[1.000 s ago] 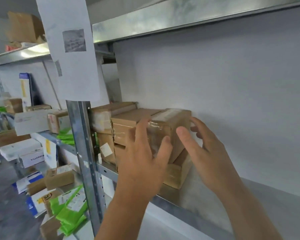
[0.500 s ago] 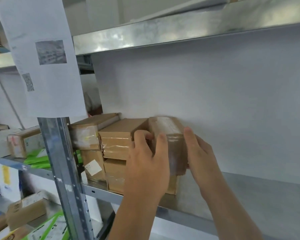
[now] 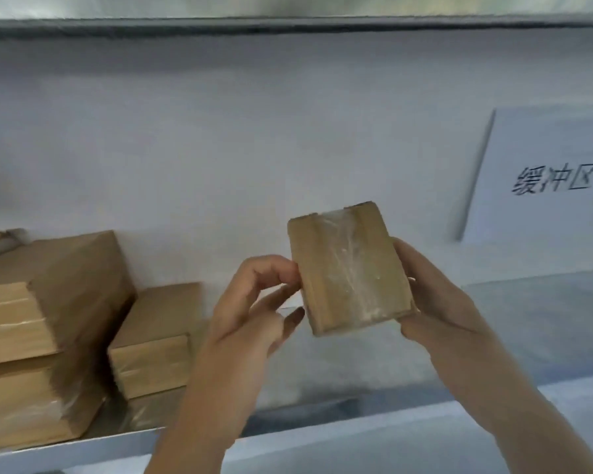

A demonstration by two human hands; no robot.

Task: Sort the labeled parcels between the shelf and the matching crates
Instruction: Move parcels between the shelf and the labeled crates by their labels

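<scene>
A small taped cardboard box (image 3: 350, 268) is held up in front of the shelf (image 3: 514, 319). The right hand (image 3: 439, 302) grips its right edge, fingers curled behind; the left hand (image 3: 254, 309) pinches its left edge. Stacked boxes (image 3: 48, 319) sit at left, and a paper sign (image 3: 548, 176) hangs at right.

both forearms raised, left hand (image 3: 254, 302) and right hand (image 3: 435, 302) curled.

Stacked cardboard boxes (image 3: 48, 323) crowd the shelf (image 3: 528, 323) at left; its right stretch lies open below the wall sign (image 3: 545, 176).
</scene>
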